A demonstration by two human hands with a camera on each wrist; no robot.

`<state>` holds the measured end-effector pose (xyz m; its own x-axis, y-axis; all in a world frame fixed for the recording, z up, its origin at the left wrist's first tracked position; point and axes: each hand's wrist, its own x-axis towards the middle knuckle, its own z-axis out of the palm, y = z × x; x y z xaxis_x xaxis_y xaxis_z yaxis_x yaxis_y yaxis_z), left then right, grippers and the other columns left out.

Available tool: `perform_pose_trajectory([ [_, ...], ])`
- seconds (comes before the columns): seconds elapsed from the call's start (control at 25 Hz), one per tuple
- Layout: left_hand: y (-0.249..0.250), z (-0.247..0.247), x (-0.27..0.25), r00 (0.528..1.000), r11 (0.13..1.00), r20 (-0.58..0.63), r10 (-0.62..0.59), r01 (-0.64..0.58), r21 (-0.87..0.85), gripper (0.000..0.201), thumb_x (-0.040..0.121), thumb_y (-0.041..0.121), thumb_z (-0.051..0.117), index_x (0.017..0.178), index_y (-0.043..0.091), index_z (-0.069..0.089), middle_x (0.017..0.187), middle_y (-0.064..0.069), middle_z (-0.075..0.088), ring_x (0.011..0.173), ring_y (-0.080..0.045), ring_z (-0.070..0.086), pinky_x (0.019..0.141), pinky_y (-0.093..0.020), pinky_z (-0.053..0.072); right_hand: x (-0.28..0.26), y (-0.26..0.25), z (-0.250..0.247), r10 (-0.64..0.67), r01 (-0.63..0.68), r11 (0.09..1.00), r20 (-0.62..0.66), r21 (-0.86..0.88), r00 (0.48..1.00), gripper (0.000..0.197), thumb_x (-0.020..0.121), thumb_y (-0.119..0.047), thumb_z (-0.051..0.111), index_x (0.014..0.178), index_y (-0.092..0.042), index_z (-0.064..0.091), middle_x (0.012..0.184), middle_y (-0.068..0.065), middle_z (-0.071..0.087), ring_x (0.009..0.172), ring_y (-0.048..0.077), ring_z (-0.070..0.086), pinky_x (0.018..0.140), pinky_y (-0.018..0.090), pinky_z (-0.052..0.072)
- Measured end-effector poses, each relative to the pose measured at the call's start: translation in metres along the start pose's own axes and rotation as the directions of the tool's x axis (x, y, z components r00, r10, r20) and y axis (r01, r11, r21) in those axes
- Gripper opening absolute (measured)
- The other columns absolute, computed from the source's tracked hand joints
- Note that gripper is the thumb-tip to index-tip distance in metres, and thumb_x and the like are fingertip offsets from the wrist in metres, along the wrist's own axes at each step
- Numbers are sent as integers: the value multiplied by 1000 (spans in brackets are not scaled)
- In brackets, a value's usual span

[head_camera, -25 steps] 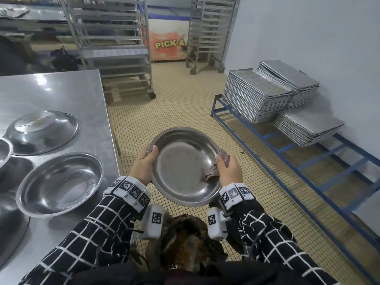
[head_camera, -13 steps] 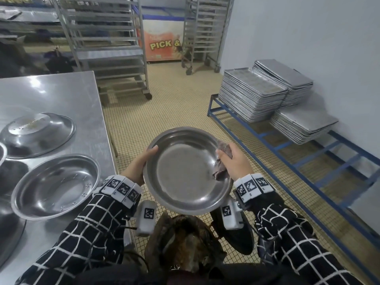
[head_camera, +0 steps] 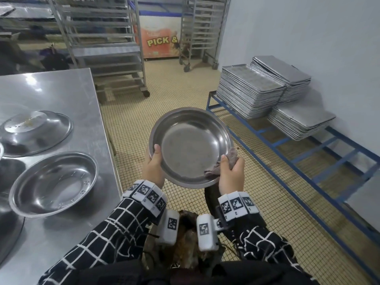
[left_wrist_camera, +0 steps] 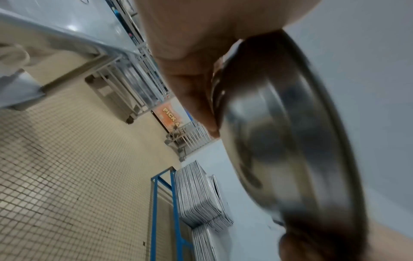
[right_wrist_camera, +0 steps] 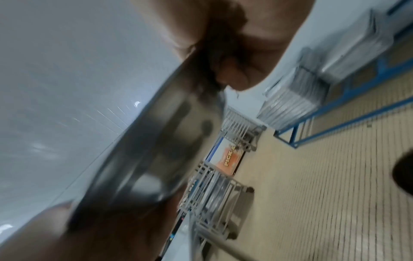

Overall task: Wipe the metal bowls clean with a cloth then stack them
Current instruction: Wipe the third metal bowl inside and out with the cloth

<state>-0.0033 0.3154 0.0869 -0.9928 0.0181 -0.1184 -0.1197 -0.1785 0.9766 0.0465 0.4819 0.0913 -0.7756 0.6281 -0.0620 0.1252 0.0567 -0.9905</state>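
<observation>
Small yellow floor tiles [head_camera: 185,93] spread under a steel bench [head_camera: 61,95] that stands on the person's left. Up in the air, past the bench's right edge, a person holds a round metal bowl [head_camera: 190,148], tipped a bit toward them.

One left hand [head_camera: 153,168] grips the bowl's left rim, with the thumb over the rim on the inside and the fingers [left_wrist_camera: 196,98] flat under the bowl. On the other side, the right hand [head_camera: 231,173] pinches a small brown cloth [head_camera: 213,171] against the bowl's right rim. Its thumb lies on the cloth inside the bowl, and its fingers are curled round the cloth behind the rim.

Two more bowls sit on the bench. An upright bowl [head_camera: 54,183] is near the right edge. Beyond it, toward the far edge, is an upside-down bowl [head_camera: 35,131]. They lie close but do not touch.

Against the wall on the right, a low blue rack [head_camera: 287,145] holds piles of flat metal trays [head_camera: 249,91]. Tall metal carts [head_camera: 107,44] stand at the back by an orange sign [head_camera: 162,41].
</observation>
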Motion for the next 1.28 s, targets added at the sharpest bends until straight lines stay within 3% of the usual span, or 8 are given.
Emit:
perform_pose_trajectory([
  [0.16, 3, -9, 5, 990, 998, 141, -4, -6, 65, 44, 94, 41, 46, 131, 18, 44, 111, 0, 63, 92, -13, 64, 80, -24, 53, 2, -5, 2, -13, 13, 1000, -5, -12, 1000, 15, 98, -23, 48, 108, -11, 47, 92, 1, 59, 75, 7, 60, 44, 6, 42],
  [0.32, 20, -43, 22, 931, 993, 348, -108, 114, 2, 42, 88, 45, 50, 107, 9, 62, 81, -6, 68, 67, -21, 66, 64, -32, 55, 25, -19, -22, -79, 123, 975, 227, -185, 971, 14, 96, -30, 52, 100, -17, 54, 88, 3, 64, 69, 9, 64, 53, 15, 50],
  [0.48, 14, -62, 28, 911, 951, 271, -310, 302, 71, 54, 78, 46, 65, 107, 1, 66, 88, -17, 64, 77, -31, 60, 92, -52, 45, 32, -18, -22, -45, 177, 936, 396, -304, 917, 17, 94, -35, 53, 99, -20, 56, 88, 3, 66, 78, 18, 67, 71, 33, 58],
  [0.68, 13, -37, 15, 991, 990, 52, -120, 115, 83, 35, 97, 38, 43, 89, 15, 69, 85, -7, 71, 86, -32, 64, 95, -49, 46, 15, -10, -4, 2, 25, 991, 209, -130, 978, 20, 97, -32, 49, 106, -14, 49, 92, 1, 62, 76, 10, 65, 53, 12, 47],
  [0.8, 6, -13, 14, 998, 996, -29, -51, 54, 75, 41, 97, 45, 36, 104, 17, 65, 101, -8, 69, 99, -27, 64, 97, -47, 46, 3, -6, 16, 14, -16, 1000, 103, 19, 995, 20, 97, -29, 49, 109, -13, 45, 96, 2, 61, 80, 11, 66, 54, 13, 49],
  [1.04, -2, -22, 28, 967, 995, 239, -94, 84, 54, 78, 75, 53, 63, 136, 10, 39, 121, -14, 60, 99, -25, 66, 80, -36, 56, 25, -14, 3, 38, -35, 998, 60, -61, 997, 12, 97, -23, 51, 104, -14, 47, 93, 3, 61, 70, 11, 63, 49, 17, 47],
  [1.16, 16, -35, 29, 942, 990, 335, 21, 26, -137, 44, 93, 40, 44, 124, 9, 48, 97, -3, 67, 78, -19, 68, 66, -33, 56, 36, -19, -11, -3, 45, 980, 216, -193, 976, 13, 96, -22, 53, 103, -10, 51, 87, 1, 59, 68, 7, 60, 47, 8, 43],
  [1.28, 21, -47, 30, 927, 985, 364, -92, 138, -101, 39, 93, 43, 44, 100, 13, 69, 86, -8, 68, 74, -25, 65, 76, -42, 53, 41, -19, -15, -44, 163, 933, 347, -321, 937, 17, 95, -28, 55, 101, -12, 55, 90, 3, 63, 69, 8, 60, 49, 8, 43],
])
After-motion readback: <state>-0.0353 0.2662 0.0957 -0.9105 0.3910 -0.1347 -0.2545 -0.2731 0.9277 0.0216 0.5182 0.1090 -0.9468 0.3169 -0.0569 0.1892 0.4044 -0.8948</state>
